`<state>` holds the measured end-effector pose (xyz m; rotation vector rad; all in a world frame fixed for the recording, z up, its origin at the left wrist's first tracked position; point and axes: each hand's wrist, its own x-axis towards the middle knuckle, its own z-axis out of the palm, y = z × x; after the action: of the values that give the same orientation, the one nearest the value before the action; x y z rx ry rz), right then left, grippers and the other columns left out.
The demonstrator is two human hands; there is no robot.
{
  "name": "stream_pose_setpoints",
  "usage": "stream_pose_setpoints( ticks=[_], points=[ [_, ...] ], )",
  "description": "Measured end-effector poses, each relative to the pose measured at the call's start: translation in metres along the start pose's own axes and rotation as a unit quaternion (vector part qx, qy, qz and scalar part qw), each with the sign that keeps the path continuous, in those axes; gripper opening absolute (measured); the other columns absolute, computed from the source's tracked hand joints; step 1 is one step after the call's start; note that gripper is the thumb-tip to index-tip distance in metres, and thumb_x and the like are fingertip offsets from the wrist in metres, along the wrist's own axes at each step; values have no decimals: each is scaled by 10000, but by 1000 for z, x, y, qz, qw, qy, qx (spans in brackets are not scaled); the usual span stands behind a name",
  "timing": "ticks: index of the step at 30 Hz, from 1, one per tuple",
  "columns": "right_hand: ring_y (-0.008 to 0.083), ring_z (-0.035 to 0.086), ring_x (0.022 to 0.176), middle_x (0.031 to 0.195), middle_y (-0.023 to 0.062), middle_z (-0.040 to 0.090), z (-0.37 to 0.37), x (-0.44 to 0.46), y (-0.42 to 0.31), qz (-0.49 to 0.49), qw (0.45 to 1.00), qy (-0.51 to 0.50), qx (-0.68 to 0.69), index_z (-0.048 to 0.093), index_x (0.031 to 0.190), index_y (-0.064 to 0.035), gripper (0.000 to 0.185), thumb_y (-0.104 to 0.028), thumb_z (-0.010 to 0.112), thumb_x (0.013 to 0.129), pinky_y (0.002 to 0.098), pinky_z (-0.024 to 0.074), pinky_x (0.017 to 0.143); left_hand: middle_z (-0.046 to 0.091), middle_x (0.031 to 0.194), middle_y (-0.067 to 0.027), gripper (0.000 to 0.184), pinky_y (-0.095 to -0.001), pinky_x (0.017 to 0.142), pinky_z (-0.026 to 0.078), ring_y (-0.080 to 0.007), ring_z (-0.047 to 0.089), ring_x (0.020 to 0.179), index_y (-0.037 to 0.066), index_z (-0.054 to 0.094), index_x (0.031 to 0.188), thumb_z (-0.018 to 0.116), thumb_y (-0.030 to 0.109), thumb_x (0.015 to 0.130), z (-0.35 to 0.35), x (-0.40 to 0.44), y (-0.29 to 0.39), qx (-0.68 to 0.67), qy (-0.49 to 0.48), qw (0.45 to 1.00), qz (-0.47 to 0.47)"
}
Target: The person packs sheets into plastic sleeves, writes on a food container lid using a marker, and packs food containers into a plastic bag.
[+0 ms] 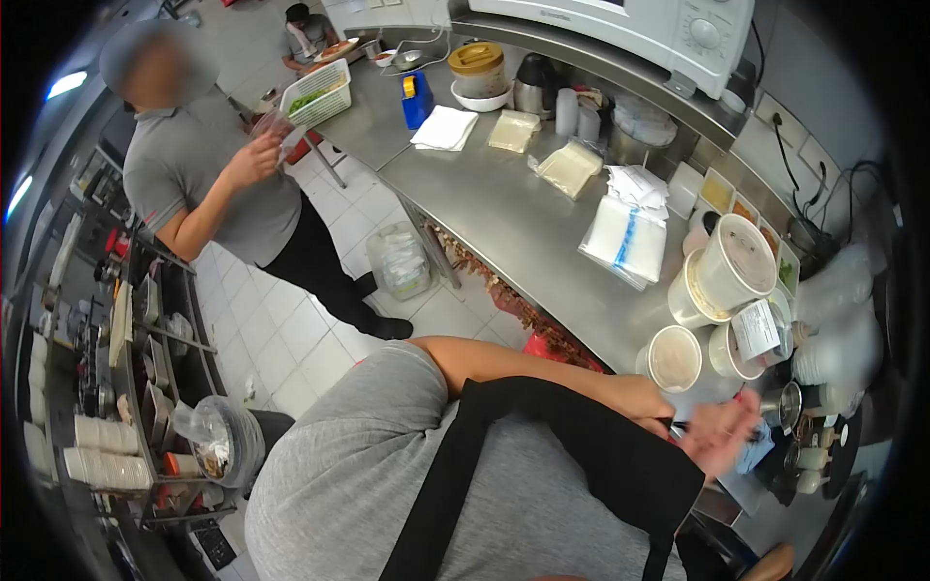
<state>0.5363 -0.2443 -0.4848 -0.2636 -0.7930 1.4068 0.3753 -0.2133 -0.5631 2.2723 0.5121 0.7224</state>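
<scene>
My left hand [641, 397] is at the right end of the steel counter, its fingers curled at a small dark thing with a shiny metal part [678, 426], too small to name. Close beside it, my right hand [720, 438] is smeared by motion, so its fingers cannot be made out. A light blue cloth [756, 447] lies just beyond the right hand. Nearest to the hands on the counter is a white round tub [674, 358]. Behind it stand a stacked tub [736, 259] and another tub with a white paper label [756, 331].
The steel counter [465, 198] bears plastic bag packs [625, 240], a blue tape dispenser [417, 100] and a brown-lidded jar [478, 70]. A microwave [620, 34] sits above. A co-worker [223, 165] holds clear plastic at left; another person [308, 39] is behind. A rack [145, 387] lines the left.
</scene>
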Motion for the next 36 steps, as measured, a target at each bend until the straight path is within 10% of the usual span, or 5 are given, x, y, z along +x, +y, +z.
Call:
stream_pose_setpoints(
  ticks=[5,7,12,18,36],
  points=[
    [97,319,542,633,-22,360,-20,23,-169,-187,955,-207,98,526,1005,51,314,-251,505,922,245,318,531,604,828,-222,321,-480,676,462,-407,598,795,49,575,1023,548,349,910,-60,-45,30,-125,73,986,-87],
    [141,408,719,771,31,433,-20,14,-192,-310,948,-7,-75,521,951,17,312,-261,596,832,278,391,657,601,1070,-217,370,-457,817,465,-392,578,986,72,546,1182,541,330,917,-63,-56,6,17,14,991,-131],
    [135,530,765,793,40,497,-55,28,-137,-12,1000,7,5,504,711,-107,516,-590,684,742,235,444,676,448,1378,-185,516,-436,1077,322,-345,394,1302,21,458,1307,554,334,908,-46,-40,-17,155,-16,988,10],
    [108,553,725,907,48,608,-58,48,26,10,941,158,-299,593,860,-76,137,-207,613,895,230,418,512,440,1388,-185,373,-443,1061,347,-342,392,1307,-9,529,1032,549,341,907,-31,-26,-13,216,-31,976,24],
    [38,441,516,622,-22,532,-79,49,64,-14,872,89,-480,545,670,-76,272,-199,638,894,200,365,461,495,1355,-141,329,-398,1008,416,-284,450,1271,19,536,906,611,335,858,-19,-9,0,167,-48,984,50]
  ],
)
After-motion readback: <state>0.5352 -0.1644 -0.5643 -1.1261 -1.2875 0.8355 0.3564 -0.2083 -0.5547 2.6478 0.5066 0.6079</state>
